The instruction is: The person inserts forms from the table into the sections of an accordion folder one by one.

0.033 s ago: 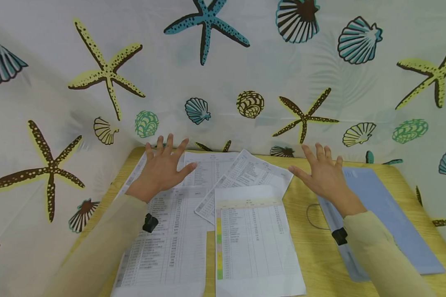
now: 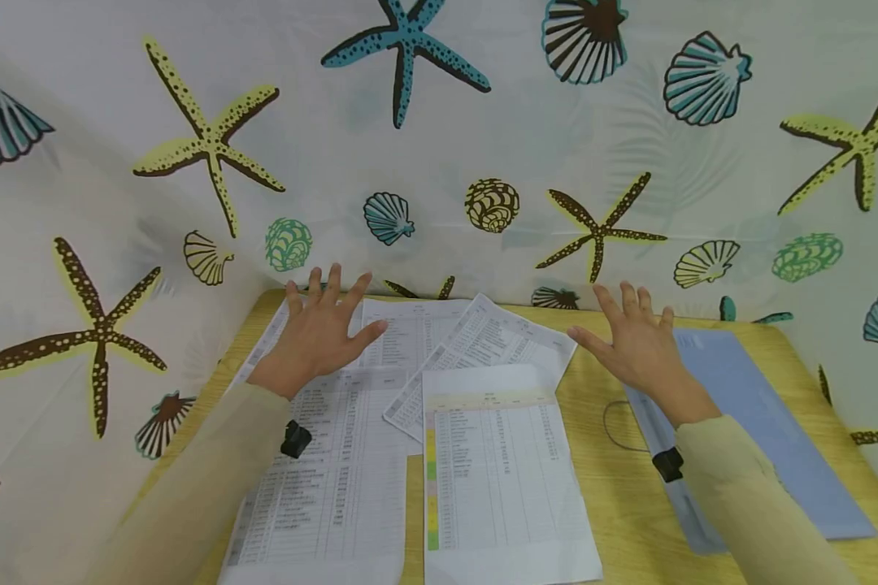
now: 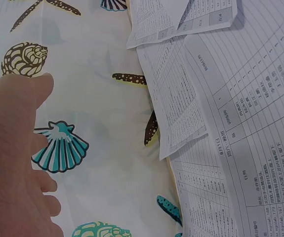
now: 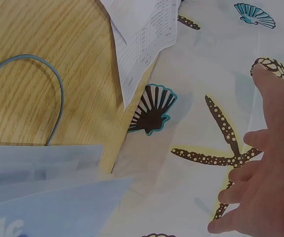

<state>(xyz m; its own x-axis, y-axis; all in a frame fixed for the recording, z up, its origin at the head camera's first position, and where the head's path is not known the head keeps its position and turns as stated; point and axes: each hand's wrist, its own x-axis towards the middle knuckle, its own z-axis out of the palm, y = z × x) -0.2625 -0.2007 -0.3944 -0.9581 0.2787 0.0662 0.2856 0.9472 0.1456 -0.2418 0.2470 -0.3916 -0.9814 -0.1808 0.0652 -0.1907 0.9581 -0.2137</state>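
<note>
Wood-grain table [image 2: 629, 504] bore overlapping printed sheets [image 2: 336, 471], L side to ctr.; one colour-edged sheet [image 2: 505, 487] lay at front ctr. Blue folder [image 2: 764, 422] lay at R, grey cord loop [image 4: 61, 94] at its L edge. L hand [image 2: 315, 337] was above L sheets, R hand [image 2: 640, 349] nr. folder's far L corner; both: fingers extended, spread apart. Shell-print cloth [image 2: 439, 154] stood behind table's far edge.

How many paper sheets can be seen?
5: front-left sheet, rear-left sheet, rear-middle sheet, slanted sheet overlapping that, front-middle sheet. More may be hidden beneath.
</note>
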